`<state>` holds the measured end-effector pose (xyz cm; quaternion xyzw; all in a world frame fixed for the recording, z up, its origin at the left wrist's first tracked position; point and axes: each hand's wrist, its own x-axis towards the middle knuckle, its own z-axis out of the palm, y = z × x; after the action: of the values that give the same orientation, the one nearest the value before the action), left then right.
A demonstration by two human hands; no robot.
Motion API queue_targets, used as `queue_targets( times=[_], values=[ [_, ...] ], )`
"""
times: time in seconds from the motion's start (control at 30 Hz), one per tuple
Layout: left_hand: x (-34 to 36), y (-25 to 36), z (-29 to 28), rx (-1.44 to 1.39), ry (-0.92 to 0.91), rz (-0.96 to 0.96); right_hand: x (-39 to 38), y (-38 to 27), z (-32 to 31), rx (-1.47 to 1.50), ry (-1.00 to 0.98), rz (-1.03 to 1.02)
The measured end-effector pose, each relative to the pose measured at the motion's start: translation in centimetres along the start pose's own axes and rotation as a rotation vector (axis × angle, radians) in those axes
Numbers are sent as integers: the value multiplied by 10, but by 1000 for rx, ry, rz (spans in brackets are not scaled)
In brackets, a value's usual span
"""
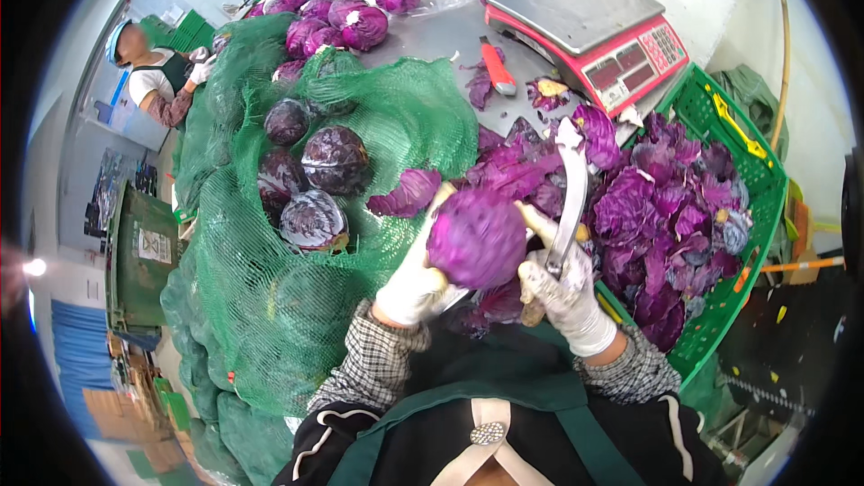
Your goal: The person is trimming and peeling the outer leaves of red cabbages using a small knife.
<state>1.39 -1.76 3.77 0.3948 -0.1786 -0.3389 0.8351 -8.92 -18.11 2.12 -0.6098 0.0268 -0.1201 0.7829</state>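
My gloved left hand (pixel 409 283) grips a peeled purple cabbage (pixel 477 238) from its left side. My gloved right hand (pixel 567 301) holds a curved steel knife (pixel 571 198), blade pointing up, with fingertips at the cabbage's right side. Loose purple leaves (pixel 508 162) lie behind the cabbage. An open green mesh sack (pixel 414 108) at the left holds several dark, unpeeled red cabbages (pixel 335 160).
A red scale (pixel 576 13) and a box cutter (pixel 497 67) lie on the metal table (pixel 432 36), with peeled cabbages (pixel 364 27). A green crate (pixel 729 297) of leaves stands at right. Full sacks (pixel 207 342) line the left. A co-worker (pixel 162 81) stands at upper left.
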Motion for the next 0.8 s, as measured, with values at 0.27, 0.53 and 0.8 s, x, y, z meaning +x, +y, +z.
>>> queue_targets(
  times=[0.27, 0.53, 0.8],
  values=[
    [5, 3, -10, 687, 151, 37, 0, 24, -20, -187, 16, 130],
    [23, -1, -8, 1691, 168, -19, 11, 41, -29, -918, 13, -345],
    [32, -2, 4, 1783, 159, -34, 15, 33, -25, -1205, -135, -244]
  ],
)
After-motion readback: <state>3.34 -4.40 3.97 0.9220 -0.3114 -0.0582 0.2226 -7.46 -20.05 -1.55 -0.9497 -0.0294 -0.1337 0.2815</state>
